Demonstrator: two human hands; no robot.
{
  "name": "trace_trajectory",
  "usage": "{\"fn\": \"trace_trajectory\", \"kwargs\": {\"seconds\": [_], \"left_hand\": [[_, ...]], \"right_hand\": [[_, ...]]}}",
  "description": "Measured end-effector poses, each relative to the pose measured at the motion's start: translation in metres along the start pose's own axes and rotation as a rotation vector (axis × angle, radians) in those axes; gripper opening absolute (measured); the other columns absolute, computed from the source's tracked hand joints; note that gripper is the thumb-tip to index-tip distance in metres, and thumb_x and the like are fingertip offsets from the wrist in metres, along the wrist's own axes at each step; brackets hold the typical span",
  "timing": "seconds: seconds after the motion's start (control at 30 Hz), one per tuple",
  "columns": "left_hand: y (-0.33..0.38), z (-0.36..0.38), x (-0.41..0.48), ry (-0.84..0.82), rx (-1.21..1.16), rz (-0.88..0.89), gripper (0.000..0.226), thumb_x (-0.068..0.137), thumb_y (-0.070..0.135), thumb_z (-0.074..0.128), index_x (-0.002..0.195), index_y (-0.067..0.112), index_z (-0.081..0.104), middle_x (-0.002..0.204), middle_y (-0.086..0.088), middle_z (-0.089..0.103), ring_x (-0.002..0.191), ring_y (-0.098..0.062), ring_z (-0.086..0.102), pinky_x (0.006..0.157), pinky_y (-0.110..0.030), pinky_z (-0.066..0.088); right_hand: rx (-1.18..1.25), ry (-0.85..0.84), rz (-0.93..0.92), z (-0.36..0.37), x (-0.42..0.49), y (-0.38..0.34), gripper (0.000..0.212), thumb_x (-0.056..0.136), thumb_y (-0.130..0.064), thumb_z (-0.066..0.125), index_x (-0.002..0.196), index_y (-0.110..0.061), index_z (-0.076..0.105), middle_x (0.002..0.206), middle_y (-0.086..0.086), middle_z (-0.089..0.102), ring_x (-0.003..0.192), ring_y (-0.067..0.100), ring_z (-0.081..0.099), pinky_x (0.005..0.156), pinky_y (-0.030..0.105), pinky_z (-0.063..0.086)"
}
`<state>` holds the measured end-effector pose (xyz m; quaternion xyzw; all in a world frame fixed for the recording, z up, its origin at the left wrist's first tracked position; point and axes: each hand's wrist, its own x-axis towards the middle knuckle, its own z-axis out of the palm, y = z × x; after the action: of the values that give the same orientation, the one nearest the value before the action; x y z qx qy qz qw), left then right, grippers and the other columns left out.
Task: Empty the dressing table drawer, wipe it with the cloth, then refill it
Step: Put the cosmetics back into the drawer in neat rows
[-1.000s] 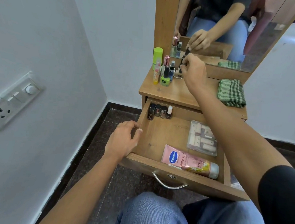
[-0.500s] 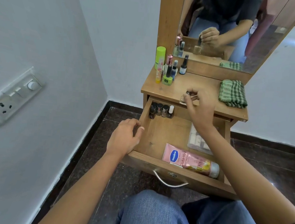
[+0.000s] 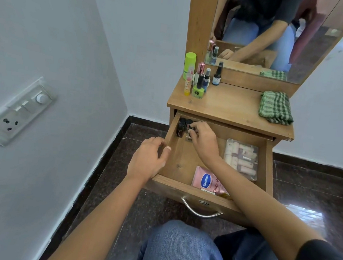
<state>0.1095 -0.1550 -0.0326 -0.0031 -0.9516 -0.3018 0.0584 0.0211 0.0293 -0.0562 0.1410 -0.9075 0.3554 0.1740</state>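
Up top, the light-brown wood-laminate surface (image 3: 230, 105), smooth, soft sheen, grain showing. Below it the open light-brown wooden drawer (image 3: 182, 161), same grain, its floor duller and dotted with dark specks. On the front a curved silver metal handle (image 3: 199, 213), bright and polished. Over to the folded green checked woven cloth (image 3: 276, 107), coarse and matt. Inside the drawer: a pink glossy plastic tube (image 3: 205, 179), a clear hard-plastic case (image 3: 241, 158) catching glare, and small dark glossy bottles (image 3: 180, 128). At the back a lime-green matt plastic cylinder (image 3: 189, 65). Underneath, the dark speckled stone floor (image 3: 305, 191), polished and reflective, and faded blue denim jeans (image 3: 177, 249), matt
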Motion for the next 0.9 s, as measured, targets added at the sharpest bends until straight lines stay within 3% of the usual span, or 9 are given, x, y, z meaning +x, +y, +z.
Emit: {"fn": "trace_trajectory", "kwargs": {"seconds": [0.23,0.43,0.53,0.63,0.77,0.9], "left_hand": [[0.000,0.000,0.001,-0.002,-0.008,0.006,0.030,0.096,0.041,0.048,0.116,0.022,0.061,0.112,0.005,0.062,0.103,-0.010,0.054,0.084,-0.034,0.050],[0.001,0.000,0.001,-0.002,-0.005,0.006,0.030,0.096,0.041,0.048,0.116,0.023,0.060,0.112,0.006,0.061,0.104,-0.010,0.053,0.084,-0.034,0.050],[0.000,0.000,0.001,-0.005,0.006,0.006,0.029,0.096,0.042,0.048,0.115,0.023,0.060,0.111,0.006,0.061,0.103,-0.010,0.053,0.083,-0.033,0.050],[-0.001,0.000,0.001,-0.004,0.005,0.006,0.030,0.096,0.042,0.048,0.116,0.023,0.060,0.111,0.006,0.061,0.102,-0.009,0.053,0.083,-0.031,0.049],[-0.001,0.000,0.000,-0.001,0.002,0.006,0.030,0.096,0.042,0.048,0.116,0.024,0.061,0.112,0.007,0.061,0.103,-0.009,0.053,0.083,-0.031,0.049],[-0.001,0.000,0.001,-0.001,0.001,0.007,0.029,0.096,0.042,0.048,0.115,0.024,0.060,0.113,0.006,0.061,0.104,-0.009,0.053,0.084,-0.032,0.050]], "right_hand": [[-0.042,-0.043,-0.019,0.007,0.011,-0.003,0.017,0.093,-0.008,0.057,0.107,-0.002,0.062,0.105,0.012,0.061,0.096,0.024,0.058,0.079,0.030,0.047],[-0.009,-0.089,-0.030,-0.003,0.002,0.005,0.033,0.088,-0.005,0.061,0.121,-0.005,0.056,0.115,0.010,0.056,0.102,0.023,0.058,0.086,0.033,0.051],[-0.026,-0.065,0.035,-0.006,-0.009,0.014,0.021,0.088,-0.010,0.064,0.107,-0.005,0.058,0.102,0.009,0.059,0.088,0.023,0.060,0.075,0.040,0.052],[-0.162,-0.166,0.128,-0.004,-0.012,0.017,0.017,0.090,-0.023,0.062,0.099,-0.009,0.061,0.097,0.007,0.064,0.087,0.025,0.061,0.072,0.037,0.050],[-0.396,-0.237,0.210,0.005,-0.002,0.009,0.032,0.091,-0.041,0.059,0.091,-0.009,0.065,0.091,0.009,0.067,0.085,0.031,0.065,0.066,0.034,0.050],[-0.509,-0.276,0.258,0.013,0.005,0.007,0.038,0.092,-0.045,0.056,0.087,-0.009,0.064,0.089,0.012,0.067,0.085,0.034,0.066,0.059,0.030,0.038]]}}
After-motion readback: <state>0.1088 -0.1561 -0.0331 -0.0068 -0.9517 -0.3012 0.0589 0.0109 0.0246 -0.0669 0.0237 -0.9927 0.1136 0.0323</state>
